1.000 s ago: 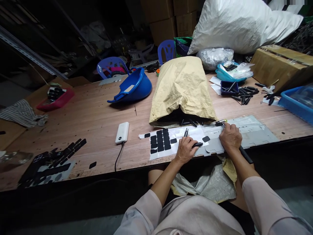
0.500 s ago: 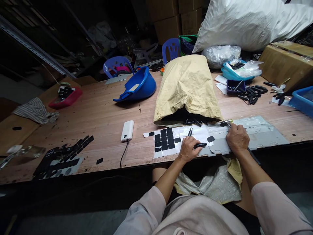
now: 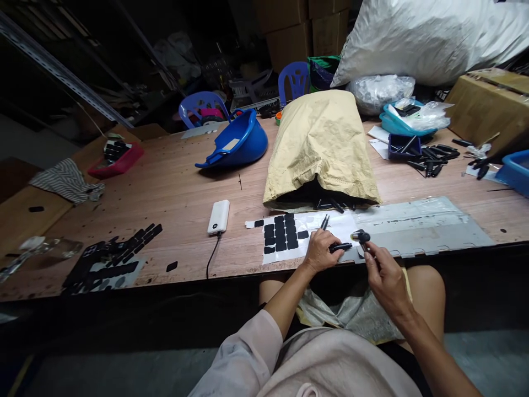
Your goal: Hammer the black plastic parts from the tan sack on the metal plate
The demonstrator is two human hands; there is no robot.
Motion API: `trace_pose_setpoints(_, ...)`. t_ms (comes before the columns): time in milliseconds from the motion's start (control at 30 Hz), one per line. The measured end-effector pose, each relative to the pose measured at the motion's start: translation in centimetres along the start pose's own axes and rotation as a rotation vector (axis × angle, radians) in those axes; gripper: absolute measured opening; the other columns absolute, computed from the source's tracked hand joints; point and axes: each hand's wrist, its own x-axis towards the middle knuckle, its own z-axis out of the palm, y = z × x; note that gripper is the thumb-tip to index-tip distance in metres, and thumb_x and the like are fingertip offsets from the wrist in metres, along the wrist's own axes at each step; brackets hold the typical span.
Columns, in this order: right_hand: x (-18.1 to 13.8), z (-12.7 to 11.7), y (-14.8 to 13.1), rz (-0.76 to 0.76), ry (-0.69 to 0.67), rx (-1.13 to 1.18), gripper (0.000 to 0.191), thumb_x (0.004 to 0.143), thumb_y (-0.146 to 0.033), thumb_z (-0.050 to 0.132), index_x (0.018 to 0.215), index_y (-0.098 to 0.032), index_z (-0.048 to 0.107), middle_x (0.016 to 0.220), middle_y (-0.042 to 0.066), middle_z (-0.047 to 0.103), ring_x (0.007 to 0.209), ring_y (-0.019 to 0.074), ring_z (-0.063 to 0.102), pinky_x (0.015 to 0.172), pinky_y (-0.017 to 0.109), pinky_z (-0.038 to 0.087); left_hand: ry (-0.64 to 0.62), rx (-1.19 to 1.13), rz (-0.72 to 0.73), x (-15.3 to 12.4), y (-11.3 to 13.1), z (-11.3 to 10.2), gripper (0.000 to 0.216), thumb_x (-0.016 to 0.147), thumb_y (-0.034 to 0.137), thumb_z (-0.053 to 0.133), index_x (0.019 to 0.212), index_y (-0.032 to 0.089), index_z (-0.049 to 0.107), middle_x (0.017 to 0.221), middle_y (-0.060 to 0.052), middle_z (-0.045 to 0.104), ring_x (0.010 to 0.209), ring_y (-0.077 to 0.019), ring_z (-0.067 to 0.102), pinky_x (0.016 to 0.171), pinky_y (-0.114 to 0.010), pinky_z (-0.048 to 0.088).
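My left hand [image 3: 319,251] rests at the table's front edge, closed on a short black handle-like piece [image 3: 341,247] that sticks out to the right. A slim, pointed dark object [image 3: 325,221], whose kind I cannot make out, juts up past its fingers. My right hand [image 3: 386,275] grips a small hammer [image 3: 362,237] with a dark head and a yellowish face. The hammer head is just right of the black piece, with a small gap between them. Beneath lies a white sheet [image 3: 309,223] bearing rows of black rounded-square stickers [image 3: 281,231].
A yellow sack [image 3: 320,143] with black pieces in its mouth lies behind the sheet. To the right is a grey board [image 3: 446,231]. A white power bank [image 3: 219,216] with a cable, a blue basin [image 3: 243,140] and black sticker strips [image 3: 138,242] are left.
My right hand has lifted off the grey board and swung left with the hammer, bringing its head near the black piece. My left hand keeps its hold. The view has shifted slightly.
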Motion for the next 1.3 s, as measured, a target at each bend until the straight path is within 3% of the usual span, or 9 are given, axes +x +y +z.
trace_pose_setpoints(200, -1.3, 1.3, -0.5, -0.073, -0.074, -0.066, 0.036, 0.111, -0.036, 0.046, 0.134, -0.025, 0.071, 0.104, 0.008, 0.077, 0.096, 0.0219, 0.075, 0.085, 0.034, 0.06, -0.02, 0.001, 0.001, 0.1, 0.0, -0.2, 0.015, 0.076, 0.026, 0.089, 0.089, 0.024, 0.083, 0.089, -0.006, 0.074, 0.098, -0.0283, 0.064, 0.093, -0.045, 0.049)
trace_pose_setpoints(533, -1.5, 1.8, -1.2, -0.155, -0.037, -0.061, 0.037, 0.11, -0.031, 0.049, 0.141, -0.024, 0.07, 0.108, 0.009, 0.076, 0.099, 0.0218, 0.074, 0.091, 0.034, 0.061, -0.007, -0.044, -0.021, 0.2, -0.3, 0.3, 0.012, 0.078, 0.027, 0.089, 0.082, 0.022, 0.078, 0.084, -0.005, 0.072, 0.096, -0.0268, 0.063, 0.096, -0.045, 0.049)
trace_pose_setpoints(667, -1.6, 2.3, -1.0, -0.189, -0.051, -0.109, 0.035, 0.11, -0.03, 0.05, 0.137, -0.024, 0.072, 0.098, 0.006, 0.074, 0.086, 0.0192, 0.073, 0.079, 0.03, 0.059, -0.007, -0.062, -0.03, 0.3, -0.4, 0.3, 0.011, 0.075, 0.022, 0.087, 0.076, 0.022, 0.076, 0.083, -0.004, 0.072, 0.094, -0.0257, 0.064, 0.093, -0.043, 0.048)
trace_pose_setpoints(900, -0.8, 1.3, -0.7, -0.168, 0.036, -0.088, 0.035, 0.109, -0.029, 0.052, 0.138, -0.024, 0.071, 0.107, 0.008, 0.076, 0.097, 0.0209, 0.073, 0.087, 0.033, 0.058, -0.005, -0.1, -0.039, 0.4, -0.4, 0.3, 0.011, 0.075, 0.023, 0.09, 0.078, 0.023, 0.08, 0.083, -0.004, 0.073, 0.096, -0.026, 0.064, 0.095, -0.043, 0.047)
trace_pose_setpoints(1133, -1.1, 1.5, -0.2, -0.128, 0.01, -0.098, 0.033, 0.109, -0.032, 0.052, 0.132, -0.025, 0.074, 0.1, 0.007, 0.076, 0.09, 0.0207, 0.073, 0.082, 0.033, 0.057, 0.004, -0.103, -0.04, 0.5, -0.4, 0.4, 0.012, 0.073, 0.022, 0.09, 0.076, 0.023, 0.079, 0.081, -0.003, 0.073, 0.094, -0.0262, 0.065, 0.094, -0.043, 0.048)
trace_pose_setpoints(1300, 2.6, -1.0, 1.4, -0.041, 0.11, -0.26, 0.036, 0.108, -0.034, 0.052, 0.133, -0.023, 0.074, 0.107, 0.01, 0.074, 0.095, 0.0224, 0.068, 0.082, 0.034, 0.052, 0.003, -0.094, -0.038, 0.4, -0.3, 0.3, 0.013, 0.073, 0.022, 0.089, 0.078, 0.023, 0.078, 0.084, -0.004, 0.074, 0.095, -0.0272, 0.065, 0.094, -0.044, 0.049)
